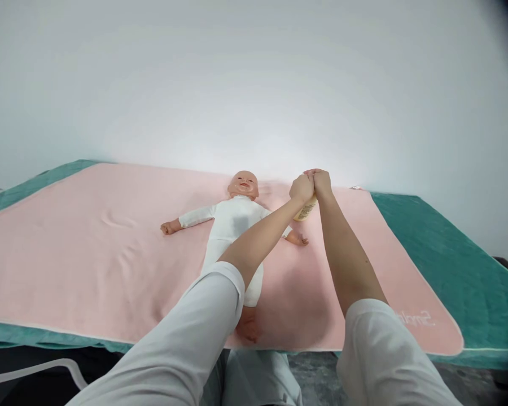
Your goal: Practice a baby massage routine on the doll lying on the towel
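Observation:
Both arms reach forward over a pink mat. My left hand is closed around the upper part of a pale yellow bottle with printed text on its side. Against it, my right hand is closed at the bottle's top; the fingers hide the cap area. To the left of the bottle, a baby doll in a white bodysuit lies on its back with arms spread. My left forearm covers part of its body and legs.
The pink mat lies over a green quilted bed cover, which shows along the sides and front edge. A pale wall stands directly behind the bed. A white curved tube or bar is below the bed at lower left.

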